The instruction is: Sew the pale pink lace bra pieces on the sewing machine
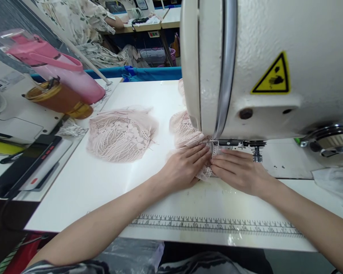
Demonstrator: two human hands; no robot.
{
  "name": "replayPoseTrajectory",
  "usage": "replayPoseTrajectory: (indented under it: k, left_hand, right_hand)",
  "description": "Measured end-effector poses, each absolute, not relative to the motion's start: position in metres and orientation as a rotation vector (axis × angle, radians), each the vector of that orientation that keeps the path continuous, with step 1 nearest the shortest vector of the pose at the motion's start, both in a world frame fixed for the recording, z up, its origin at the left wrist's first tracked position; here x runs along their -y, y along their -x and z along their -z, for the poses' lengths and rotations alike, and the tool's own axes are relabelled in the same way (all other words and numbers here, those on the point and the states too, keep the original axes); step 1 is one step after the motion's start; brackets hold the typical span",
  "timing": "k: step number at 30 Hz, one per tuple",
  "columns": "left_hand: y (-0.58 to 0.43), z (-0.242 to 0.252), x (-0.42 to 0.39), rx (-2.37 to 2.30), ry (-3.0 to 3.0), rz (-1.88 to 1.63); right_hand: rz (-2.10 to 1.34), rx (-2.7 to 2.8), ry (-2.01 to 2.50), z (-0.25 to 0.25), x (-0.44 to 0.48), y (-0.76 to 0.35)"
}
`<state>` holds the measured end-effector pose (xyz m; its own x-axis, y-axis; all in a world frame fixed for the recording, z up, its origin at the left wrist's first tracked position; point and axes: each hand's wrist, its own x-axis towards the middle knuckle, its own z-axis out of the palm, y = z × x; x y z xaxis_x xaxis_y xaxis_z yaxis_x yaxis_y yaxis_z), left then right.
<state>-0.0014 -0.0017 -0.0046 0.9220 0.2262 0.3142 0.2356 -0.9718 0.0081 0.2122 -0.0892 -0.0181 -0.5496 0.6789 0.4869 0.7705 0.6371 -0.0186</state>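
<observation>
- Two hands flat on the white sewing table, both pressing one small pink lace piece right under the presser foot of the sewing machine.
- Our left hand lies palm down, fingers stretched toward the needle area, forearm coming in from the near left corner of the table.
- Our right hand mirrors it, palm down, fingertips almost meeting the left ones; neither hand is closed, both simply pin the lace flat.
- We judge the main risk plain: fingertips sit very near the needle, and the yellow warning sticker on the machine head says as much. A slip forward could catch a finger.
- We also see loose lace bunched behind the foot; if it drags, the seam could pucker or wander.
- More lace lies stacked in a pile well to the left, mid-table, out of the way.
- The printed ruler runs along the near edge, and the pink bottle rests on the left side surface.
</observation>
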Motion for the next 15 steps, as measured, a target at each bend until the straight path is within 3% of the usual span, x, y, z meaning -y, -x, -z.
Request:
replayPoseTrajectory:
  k: [15]
  left_hand:
    - [-0.0029,0.0048,-0.0005,0.429,3.033,0.497]
  right_hand:
    - [0.319,2.395,1.145,0.0212,0.0809,-0.2168]
